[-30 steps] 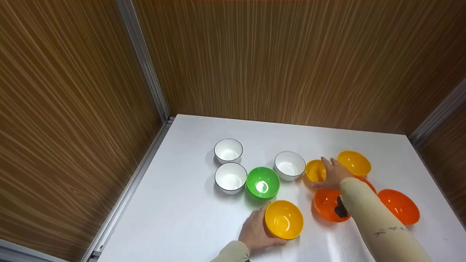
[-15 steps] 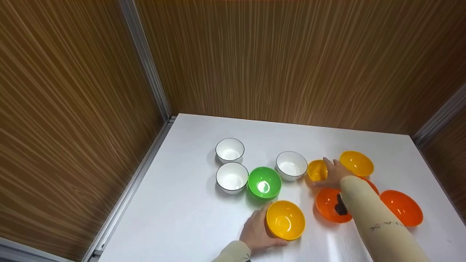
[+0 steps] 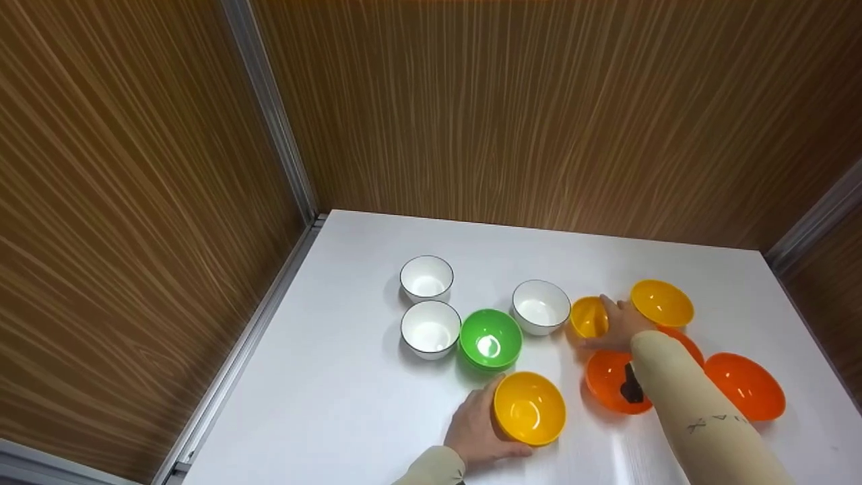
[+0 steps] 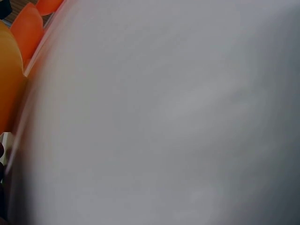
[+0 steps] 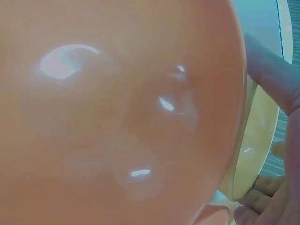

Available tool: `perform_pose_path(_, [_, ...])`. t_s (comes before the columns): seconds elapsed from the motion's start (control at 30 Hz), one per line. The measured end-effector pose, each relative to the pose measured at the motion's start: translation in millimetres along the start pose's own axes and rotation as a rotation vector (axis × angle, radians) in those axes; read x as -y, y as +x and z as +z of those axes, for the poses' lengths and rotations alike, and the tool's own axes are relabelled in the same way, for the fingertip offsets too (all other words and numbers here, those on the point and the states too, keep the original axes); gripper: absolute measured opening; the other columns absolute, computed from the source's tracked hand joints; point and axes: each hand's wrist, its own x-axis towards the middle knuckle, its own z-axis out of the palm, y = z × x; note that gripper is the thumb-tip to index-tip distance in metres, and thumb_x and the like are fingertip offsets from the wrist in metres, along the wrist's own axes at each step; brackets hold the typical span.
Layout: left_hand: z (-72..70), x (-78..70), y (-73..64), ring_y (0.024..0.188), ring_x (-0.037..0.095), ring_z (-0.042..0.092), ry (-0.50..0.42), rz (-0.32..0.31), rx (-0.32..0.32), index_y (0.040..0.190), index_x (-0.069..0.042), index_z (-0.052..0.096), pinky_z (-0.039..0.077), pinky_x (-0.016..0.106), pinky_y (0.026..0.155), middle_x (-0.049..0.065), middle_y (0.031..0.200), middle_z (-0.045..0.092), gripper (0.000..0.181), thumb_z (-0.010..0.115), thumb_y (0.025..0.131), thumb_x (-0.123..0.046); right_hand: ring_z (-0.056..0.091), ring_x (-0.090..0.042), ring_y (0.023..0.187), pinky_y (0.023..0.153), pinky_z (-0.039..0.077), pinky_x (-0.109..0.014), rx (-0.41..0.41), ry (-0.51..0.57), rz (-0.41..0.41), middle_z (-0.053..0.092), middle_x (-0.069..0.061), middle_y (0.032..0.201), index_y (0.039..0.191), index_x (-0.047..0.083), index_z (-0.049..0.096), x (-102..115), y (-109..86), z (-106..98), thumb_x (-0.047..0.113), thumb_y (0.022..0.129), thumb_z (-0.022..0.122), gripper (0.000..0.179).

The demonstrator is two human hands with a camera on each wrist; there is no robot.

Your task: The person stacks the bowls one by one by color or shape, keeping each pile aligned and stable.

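Observation:
Near the front of the table, my left hand [image 3: 475, 429] holds a yellow bowl [image 3: 530, 409] from its left side, thumb at the near side and fingers round the far side. Farther right, my right hand [image 3: 618, 326] grips another yellow bowl [image 3: 588, 317], which stands beside a white bowl and is partly hidden by the hand. In the right wrist view, fingers [image 5: 269, 201] and thumb lie on either side of this yellow bowl [image 5: 255, 140], behind a large orange bowl [image 5: 117, 117]. The left wrist view shows mostly blurred white, with the held yellow bowl [image 4: 9, 79] at its left edge.
White bowls with dark rims [image 3: 431, 330] and stacked green bowls [image 3: 491, 339] stand left of centre. A yellow bowl [image 3: 662, 303] sits behind my right hand. Orange bowls [image 3: 744, 386] lie around and under the right forearm. Wood-grain panels [image 3: 505, 114] wall the table at left and back.
The right hand's fingers have drawn in slightly at the yellow bowl. The left hand keeps its hold on its bowl. The whole head view has shifted a little.

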Motion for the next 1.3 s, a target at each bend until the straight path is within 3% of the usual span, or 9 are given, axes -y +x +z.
perform_pose_path(0.23, [1.1,-0.1,1.4,0.123,0.012,0.046,-0.003,0.017,-0.001,0.152,-0.026,0.025,0.039,0.041,0.106,-0.006,0.139,0.046,0.124,0.078,0.051,-0.073,0.023,-0.059,0.129,0.096,0.025,-0.077,-0.007,0.033,-0.013,0.012,-0.038,0.148,0.154,0.006,0.008,-11,8.5,4,0.072,0.067,0.07,0.125])
perform_pose_path(0.6, [1.3,-0.2,2.6,0.123,0.01,0.046,0.0,0.032,0.0,0.151,-0.024,0.026,0.038,0.038,0.107,-0.009,0.14,0.046,0.123,0.079,0.051,-0.073,0.032,-0.055,0.125,0.099,0.031,-0.07,-0.067,0.077,-0.036,0.02,-0.037,0.145,0.154,0.005,0.008,-14,7.3,7,0.062,0.07,0.075,0.121])
perform_pose_path(0.9, [1.3,-0.1,2.0,0.122,0.011,0.047,-0.009,0.024,-0.004,0.151,-0.027,0.026,0.039,0.038,0.106,-0.008,0.137,0.047,0.122,0.078,0.051,-0.074,0.028,-0.056,0.127,0.101,0.027,-0.07,-0.1,0.102,-0.061,0.018,-0.038,0.146,0.153,0.004,0.007,-15,3.2,-3,0.064,0.07,0.074,0.123])
perform_pose_path(1.3, [1.9,1.7,-0.2,0.122,0.012,0.048,-0.001,0.02,-0.013,0.152,-0.027,0.025,0.04,0.04,0.105,-0.007,0.137,0.048,0.123,0.076,0.051,-0.076,0.028,-0.057,0.128,0.099,0.028,-0.072,-0.191,0.09,-0.171,0.018,-0.037,0.148,0.154,0.006,0.008,-2,-18.6,-26,0.078,0.063,0.066,0.13])
